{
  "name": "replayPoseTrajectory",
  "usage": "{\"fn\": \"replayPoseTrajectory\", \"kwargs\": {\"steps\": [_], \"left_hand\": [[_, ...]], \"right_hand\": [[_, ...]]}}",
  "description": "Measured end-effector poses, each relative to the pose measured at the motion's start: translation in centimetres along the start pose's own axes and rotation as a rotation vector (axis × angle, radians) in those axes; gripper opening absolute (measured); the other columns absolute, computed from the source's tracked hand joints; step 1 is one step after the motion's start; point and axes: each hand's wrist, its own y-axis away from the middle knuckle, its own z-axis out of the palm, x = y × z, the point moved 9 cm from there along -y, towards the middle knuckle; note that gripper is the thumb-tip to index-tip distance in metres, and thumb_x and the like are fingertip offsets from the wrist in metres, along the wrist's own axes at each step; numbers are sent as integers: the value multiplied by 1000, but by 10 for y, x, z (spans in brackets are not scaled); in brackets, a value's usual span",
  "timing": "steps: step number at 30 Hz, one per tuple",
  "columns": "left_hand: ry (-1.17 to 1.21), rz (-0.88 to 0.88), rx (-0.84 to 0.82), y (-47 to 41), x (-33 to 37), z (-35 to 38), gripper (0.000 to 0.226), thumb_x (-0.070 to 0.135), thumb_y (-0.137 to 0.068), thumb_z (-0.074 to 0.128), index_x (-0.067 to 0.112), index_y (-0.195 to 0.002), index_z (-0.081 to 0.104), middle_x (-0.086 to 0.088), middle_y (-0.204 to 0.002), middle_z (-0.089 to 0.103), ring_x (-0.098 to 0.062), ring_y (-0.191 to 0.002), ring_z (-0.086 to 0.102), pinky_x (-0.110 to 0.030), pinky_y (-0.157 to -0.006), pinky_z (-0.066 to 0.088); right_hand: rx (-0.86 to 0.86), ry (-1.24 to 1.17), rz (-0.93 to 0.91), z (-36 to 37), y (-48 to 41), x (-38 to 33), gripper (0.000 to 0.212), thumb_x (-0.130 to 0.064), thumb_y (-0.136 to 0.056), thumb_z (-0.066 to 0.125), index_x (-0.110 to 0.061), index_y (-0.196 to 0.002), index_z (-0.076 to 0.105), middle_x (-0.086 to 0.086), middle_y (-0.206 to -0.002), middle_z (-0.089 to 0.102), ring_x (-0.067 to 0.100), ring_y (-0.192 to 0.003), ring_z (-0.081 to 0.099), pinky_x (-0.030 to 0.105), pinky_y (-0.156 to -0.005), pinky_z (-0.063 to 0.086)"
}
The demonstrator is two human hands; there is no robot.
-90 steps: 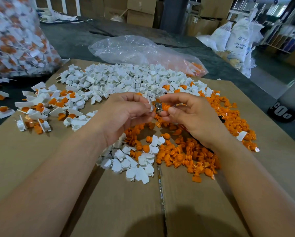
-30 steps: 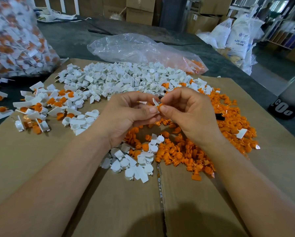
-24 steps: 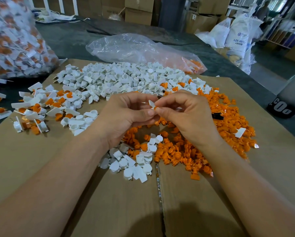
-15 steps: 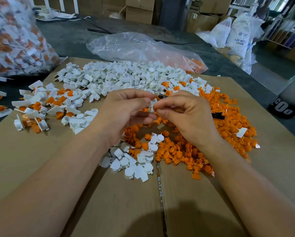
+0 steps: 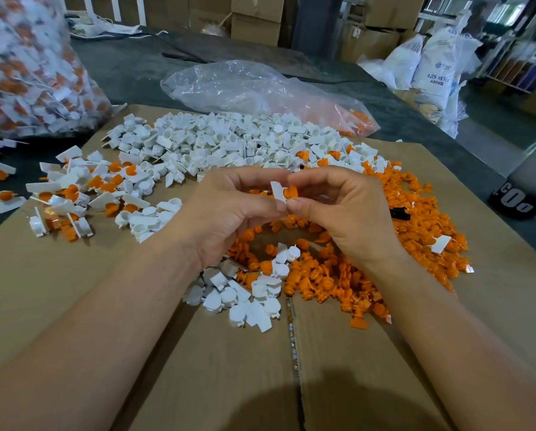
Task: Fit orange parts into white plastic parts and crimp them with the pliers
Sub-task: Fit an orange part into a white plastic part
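Nearest me, on the cardboard [image 5: 73, 290] covering the surface, lies a small cluster of white parts [image 5: 248, 297], touching a broad heap of orange parts [image 5: 338, 281] to the right. Above them my two hands meet, fingers curled. My left hand [image 5: 229, 213] pinches one white part [image 5: 277, 191] between thumb and forefinger, and my right hand [image 5: 347, 213] pinches the orange part [image 5: 291, 191] seated against it. A black object [image 5: 400, 213] lies among the orange parts just right of my right hand; I cannot tell what it is. To the left lie joined pieces [image 5: 73, 188]. Beyond is a large heap of white parts [image 5: 229, 144], then a clear bag [image 5: 254, 88] and, far left, a full bag [image 5: 27, 73].
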Motion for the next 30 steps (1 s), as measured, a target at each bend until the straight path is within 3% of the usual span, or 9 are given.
{"fn": "replayPoseTrajectory", "kwargs": {"steps": [4,6,9,14,17,20,24,30], "left_hand": [[-60,19,22,1,1,0,39,-21,-69,59,14,-82,73,-3,-78,72,-12,-71,68,-17,-62,53],[-66,10,27,2,1,1,37,-21,-71,57,10,-86,69,-1,-70,70,-10,-66,67,-16,-59,53],[-1,-5,62,1,0,-2,21,-16,-75,58,5,-78,61,1,-56,64,-9,-56,65,-17,-58,54],[12,-3,82,0,0,-6,12,-9,-74,62,2,-71,60,-2,-59,66,-11,-58,65,-19,-59,55],[-14,-2,98,1,1,-8,16,2,-59,67,3,-74,61,-5,-63,65,-14,-59,66,-22,-57,57],[-16,17,119,1,3,-9,19,4,-53,67,2,-71,62,-4,-60,65,-15,-56,66,-21,-56,56],[-8,23,126,2,3,-9,18,2,-51,67,2,-69,63,-5,-60,67,-15,-57,67,-20,-55,56],[-112,6,155,1,0,-11,11,-11,-70,66,-1,-73,61,-10,-66,63,-14,-55,65,-18,-54,54]], "right_hand": [[2,42,-35,1,1,-3,32,4,-72,72,-26,-83,65,-5,-84,66,1,-76,64,15,-69,52],[15,88,-62,1,2,-6,33,2,-72,72,-28,-83,64,-6,-84,66,2,-76,64,17,-70,53],[32,132,-89,1,2,-8,33,-1,-72,73,-30,-84,63,-9,-84,64,4,-77,63,23,-73,54],[80,114,-88,-1,3,-6,34,-2,-69,75,-28,-87,63,-5,-83,64,8,-77,63,25,-74,55],[114,116,-125,-1,5,-10,36,-2,-69,76,-21,-97,65,4,-87,65,11,-80,64,22,-73,54],[113,102,-112,-2,4,-7,40,0,-69,75,-20,-101,63,-5,-86,65,1,-79,64,12,-70,50],[123,87,-106,-3,5,-5,40,1,-69,75,-23,-99,63,-14,-81,64,-4,-76,64,9,-68,49],[101,151,-148,-2,5,-7,37,-3,-69,76,-22,-97,63,-18,-81,62,-5,-76,63,9,-69,49]]}}
